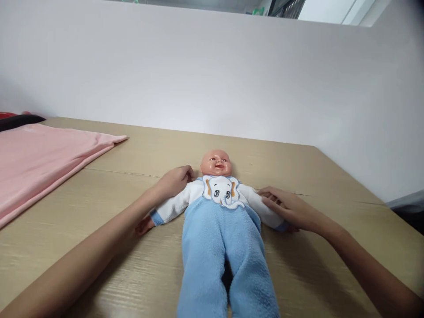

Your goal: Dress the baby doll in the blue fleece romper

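Observation:
A baby doll with a bald head lies face up on the wooden table, dressed in a light-blue and white fleece romper. An elephant face decorates the chest. Beside the doll's shoulder, on the left of the view, my left hand is curled, its fingertips mostly hidden; whether it grips any cloth is unclear. My left forearm crosses above the doll's outstretched arm. On the other side, my right hand rests against the white sleeve with bent, slightly parted fingers.
A pink cloth is spread over the left part of the table. Behind it lie black and red items, cut off by the frame. A white partition stands along the back and right. A dark grey object shows beyond the right edge.

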The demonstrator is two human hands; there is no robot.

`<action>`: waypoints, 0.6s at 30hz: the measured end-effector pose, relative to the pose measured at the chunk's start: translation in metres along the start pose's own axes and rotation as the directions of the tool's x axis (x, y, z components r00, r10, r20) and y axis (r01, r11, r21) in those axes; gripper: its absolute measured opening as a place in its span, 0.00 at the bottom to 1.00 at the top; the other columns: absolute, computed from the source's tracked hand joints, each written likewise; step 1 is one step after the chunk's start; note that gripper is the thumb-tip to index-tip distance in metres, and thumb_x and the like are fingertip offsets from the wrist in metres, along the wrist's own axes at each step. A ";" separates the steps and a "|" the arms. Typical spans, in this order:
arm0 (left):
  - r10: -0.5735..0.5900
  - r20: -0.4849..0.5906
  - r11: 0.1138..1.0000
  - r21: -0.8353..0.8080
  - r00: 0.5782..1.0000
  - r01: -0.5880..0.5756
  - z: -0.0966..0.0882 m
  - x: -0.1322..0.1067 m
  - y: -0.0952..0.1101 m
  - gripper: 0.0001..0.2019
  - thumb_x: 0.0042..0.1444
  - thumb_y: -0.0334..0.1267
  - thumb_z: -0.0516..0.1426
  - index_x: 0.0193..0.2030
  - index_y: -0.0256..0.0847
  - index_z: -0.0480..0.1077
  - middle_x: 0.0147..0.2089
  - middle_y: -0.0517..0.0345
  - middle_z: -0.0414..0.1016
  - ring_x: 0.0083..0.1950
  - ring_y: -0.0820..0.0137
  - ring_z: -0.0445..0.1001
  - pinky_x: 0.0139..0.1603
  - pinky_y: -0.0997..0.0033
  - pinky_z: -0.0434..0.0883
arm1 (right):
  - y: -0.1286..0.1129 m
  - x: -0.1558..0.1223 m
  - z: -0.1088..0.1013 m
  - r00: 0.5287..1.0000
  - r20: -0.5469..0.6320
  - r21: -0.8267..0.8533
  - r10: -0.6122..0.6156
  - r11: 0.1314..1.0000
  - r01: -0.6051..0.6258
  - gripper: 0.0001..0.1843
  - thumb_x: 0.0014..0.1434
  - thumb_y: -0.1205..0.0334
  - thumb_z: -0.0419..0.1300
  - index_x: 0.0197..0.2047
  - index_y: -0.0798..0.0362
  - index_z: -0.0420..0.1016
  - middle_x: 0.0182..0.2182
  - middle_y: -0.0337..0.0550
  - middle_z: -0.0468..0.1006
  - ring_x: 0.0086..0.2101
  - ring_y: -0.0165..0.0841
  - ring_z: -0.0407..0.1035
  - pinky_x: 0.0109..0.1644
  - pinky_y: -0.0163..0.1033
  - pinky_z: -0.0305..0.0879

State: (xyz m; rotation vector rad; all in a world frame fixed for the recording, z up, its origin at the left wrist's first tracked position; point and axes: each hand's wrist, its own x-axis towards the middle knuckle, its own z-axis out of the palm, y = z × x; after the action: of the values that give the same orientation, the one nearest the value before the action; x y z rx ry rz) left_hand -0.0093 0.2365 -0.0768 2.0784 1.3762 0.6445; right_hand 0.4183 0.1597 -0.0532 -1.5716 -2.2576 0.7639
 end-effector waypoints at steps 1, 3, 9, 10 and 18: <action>-0.011 -0.036 0.999 0.043 0.999 0.012 -0.001 -0.001 0.002 0.06 0.62 0.35 0.54 0.42 0.45 0.73 0.43 0.47 0.83 0.45 0.53 0.78 0.44 0.58 0.67 | 0.004 -0.014 -0.001 1.000 0.010 0.012 0.024 1.000 -0.025 0.29 0.71 0.32 0.60 0.63 0.42 0.80 0.56 0.50 0.86 0.51 0.55 0.81 0.54 0.57 0.79; -0.004 -0.102 0.994 0.113 0.995 0.016 -0.003 -0.005 0.010 0.08 0.63 0.32 0.52 0.44 0.44 0.72 0.45 0.46 0.81 0.46 0.53 0.77 0.45 0.58 0.66 | 0.012 -0.038 -0.001 0.998 0.037 0.036 0.050 0.998 -0.051 0.31 0.68 0.32 0.64 0.66 0.40 0.79 0.56 0.50 0.86 0.48 0.55 0.81 0.47 0.55 0.81; 0.290 -0.242 0.954 0.148 0.926 -0.260 -0.003 -0.023 0.054 0.12 0.74 0.37 0.47 0.51 0.42 0.72 0.53 0.47 0.77 0.55 0.57 0.77 0.59 0.55 0.73 | 0.020 -0.072 0.012 0.990 -0.139 0.037 0.034 0.999 -0.030 0.34 0.65 0.37 0.71 0.68 0.42 0.77 0.44 0.49 0.86 0.37 0.46 0.79 0.41 0.51 0.80; 0.364 -0.224 0.930 0.136 0.904 -0.341 -0.002 -0.027 0.062 0.12 0.76 0.39 0.48 0.52 0.42 0.72 0.54 0.47 0.77 0.56 0.57 0.77 0.61 0.54 0.73 | 0.019 -0.074 0.014 0.981 -0.190 0.031 0.027 0.999 -0.022 0.33 0.65 0.38 0.71 0.67 0.44 0.78 0.43 0.49 0.86 0.36 0.45 0.79 0.41 0.49 0.79; 0.631 -0.028 0.775 0.083 0.776 -0.627 0.021 -0.057 0.104 0.16 0.77 0.43 0.55 0.66 0.42 0.70 0.70 0.42 0.75 0.74 0.53 0.70 0.78 0.47 0.66 | -0.018 -0.074 0.016 0.858 -0.508 0.309 0.080 0.946 0.095 0.24 0.56 0.45 0.80 0.49 0.48 0.83 0.38 0.47 0.86 0.32 0.39 0.79 0.34 0.40 0.77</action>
State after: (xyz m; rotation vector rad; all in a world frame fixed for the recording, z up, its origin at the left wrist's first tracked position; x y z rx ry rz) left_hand 0.0531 0.1469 -0.0265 2.6086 0.6931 0.9317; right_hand 0.4230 0.0816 -0.0513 -1.3978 -1.6535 0.5828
